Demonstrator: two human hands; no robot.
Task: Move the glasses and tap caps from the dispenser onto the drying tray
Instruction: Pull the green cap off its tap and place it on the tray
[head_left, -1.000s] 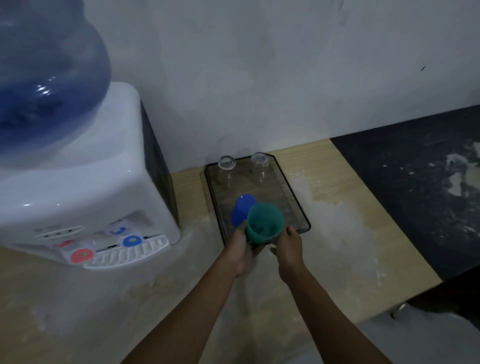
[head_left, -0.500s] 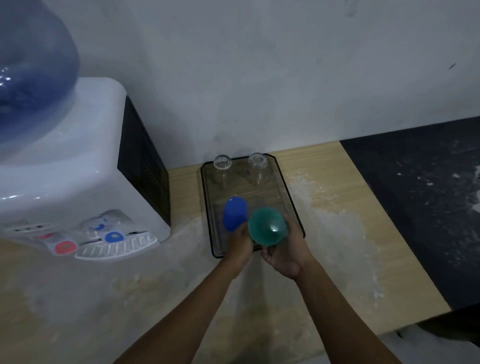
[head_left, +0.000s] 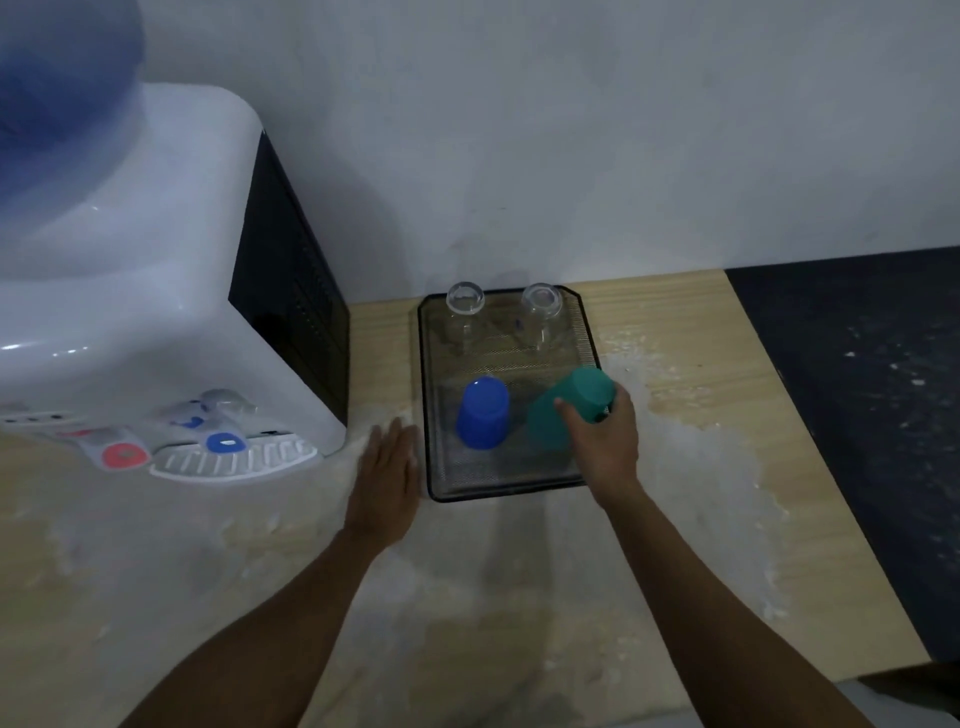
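Over the mesh tray (head_left: 506, 475), right hand (head_left: 605, 439) grips a smooth teal cup (head_left: 569, 410).

Blue cup (head_left: 482, 413), teal cup (head_left: 569, 408), clear glasses (head_left: 465, 301), black mesh tray (head_left: 498, 475).

A pale wooden tabletop (head_left: 727, 467) fills the lower frame, its surface streaked with whitish residue. A plain grey-white wall (head_left: 571, 130) rises behind it at 12 o'clock. A dark speckled floor (head_left: 872, 395) lies beyond the table edge at 3 o'clock.
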